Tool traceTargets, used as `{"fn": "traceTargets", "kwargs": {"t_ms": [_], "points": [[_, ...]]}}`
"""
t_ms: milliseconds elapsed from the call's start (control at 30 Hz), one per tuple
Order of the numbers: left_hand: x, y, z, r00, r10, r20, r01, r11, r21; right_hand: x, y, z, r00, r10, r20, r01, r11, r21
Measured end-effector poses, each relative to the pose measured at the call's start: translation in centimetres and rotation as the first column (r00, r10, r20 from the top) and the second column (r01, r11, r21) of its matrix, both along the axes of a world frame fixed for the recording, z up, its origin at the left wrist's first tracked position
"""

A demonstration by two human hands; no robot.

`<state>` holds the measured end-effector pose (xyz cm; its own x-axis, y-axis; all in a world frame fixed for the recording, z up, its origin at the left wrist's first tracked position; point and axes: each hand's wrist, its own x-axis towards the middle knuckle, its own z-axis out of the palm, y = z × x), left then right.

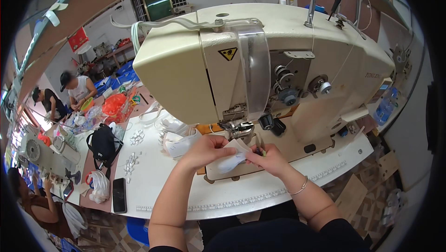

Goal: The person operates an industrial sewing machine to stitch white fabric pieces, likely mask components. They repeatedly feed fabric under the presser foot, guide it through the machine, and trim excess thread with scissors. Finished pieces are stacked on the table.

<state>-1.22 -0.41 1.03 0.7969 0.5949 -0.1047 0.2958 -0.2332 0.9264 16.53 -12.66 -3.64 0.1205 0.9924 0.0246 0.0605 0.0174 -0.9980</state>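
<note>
A large cream sewing machine stands in front of me, its presser foot just beyond my fingers. My left hand pinches the upper left edge of a small white fabric piece with faint blue marks. On the other edge of that piece, the fingers of my right hand are closed. A slim, dark, pointed tool, maybe thread snips, sticks up from my right hand; its kind is hard to make out. More white fabric pieces lie heaped left of the needle area.
On the white table lie a black phone, a black bag and small silvery-white pieces. A printed ruler strip runs along the front edge. Other people work at far left, near a red plastic bag.
</note>
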Motion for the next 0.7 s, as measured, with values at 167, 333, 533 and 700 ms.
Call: {"fn": "traceTargets", "kwargs": {"t_ms": [167,333,533,700], "points": [[0.2,1.4,1.8,0.992,0.102,-0.075,-0.085,0.976,0.201,-1.0,0.4,0.1,0.904,-0.045,-0.426,0.041,0.999,-0.018],[-0.4,3.7,-1.1,0.936,0.256,0.243,-0.215,0.959,-0.184,-2.3,1.0,-0.4,0.744,-0.103,-0.66,0.088,0.994,-0.056],[-0.1,3.8,-2.1,0.804,0.395,0.444,-0.228,0.895,-0.384,-3.5,1.0,-0.2,0.592,-0.104,-0.799,0.076,0.994,-0.073],[0.0,4.1,-2.6,0.773,0.35,0.528,-0.198,0.925,-0.325,-3.9,1.2,-0.1,0.566,-0.094,-0.819,0.117,0.993,-0.033]]}}
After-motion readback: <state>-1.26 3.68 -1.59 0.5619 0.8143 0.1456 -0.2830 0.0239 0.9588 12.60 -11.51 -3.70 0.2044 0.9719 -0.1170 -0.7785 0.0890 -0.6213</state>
